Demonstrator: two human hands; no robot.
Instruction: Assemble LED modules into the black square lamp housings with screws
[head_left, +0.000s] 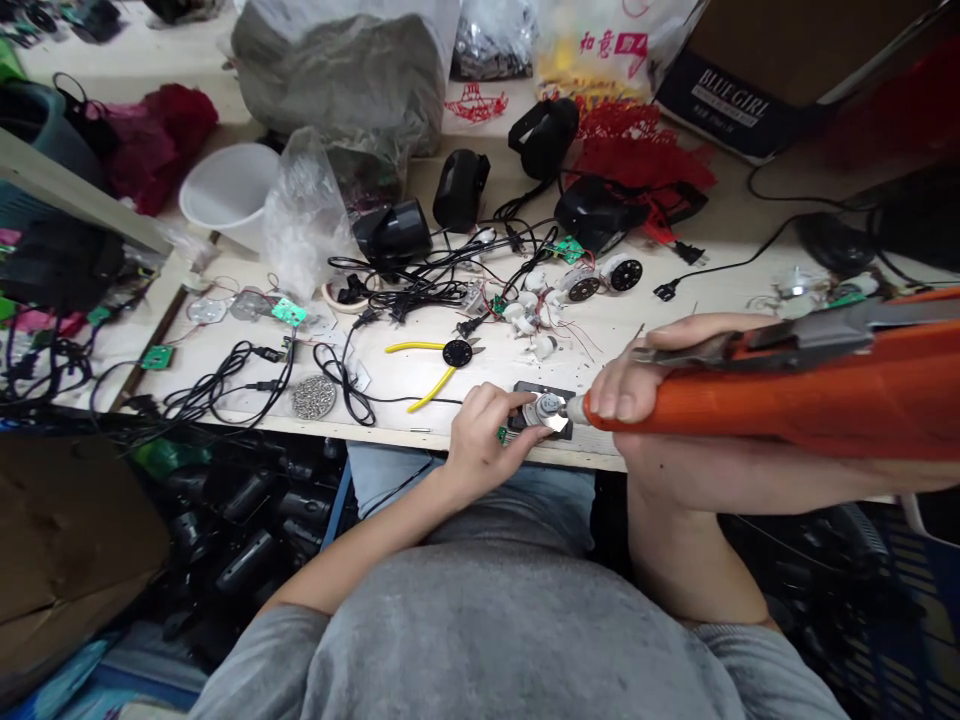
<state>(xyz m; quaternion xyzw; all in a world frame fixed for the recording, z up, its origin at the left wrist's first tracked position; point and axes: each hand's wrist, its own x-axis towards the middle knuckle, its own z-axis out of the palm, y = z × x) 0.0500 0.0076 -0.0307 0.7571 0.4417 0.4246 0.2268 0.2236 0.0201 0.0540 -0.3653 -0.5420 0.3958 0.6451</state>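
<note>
My right hand (pixel 637 390) is wrapped round an orange electric screwdriver (pixel 720 410), which points left. Its tip meets a small round motor-like part (pixel 546 405) at the front edge of the bench. With thumb and fingers, my left hand (pixel 487 430) grips that part from the left. A dark rectangular plate (pixel 534 388) lies under the part. Just beyond my left hand are yellow-handled pliers (pixel 431 390), with a black perforated disc (pixel 457 353) over their joint. A pile of small screws (pixel 313 397) lies farther left.
Black cords (pixel 420 285) tangle across the bench among black housings (pixel 459 190) and white motor parts (pixel 536 310). A white tub (pixel 232 190) and a clear plastic bag (pixel 307 210) stand back left. A cardboard box (pixel 720 90) is back right.
</note>
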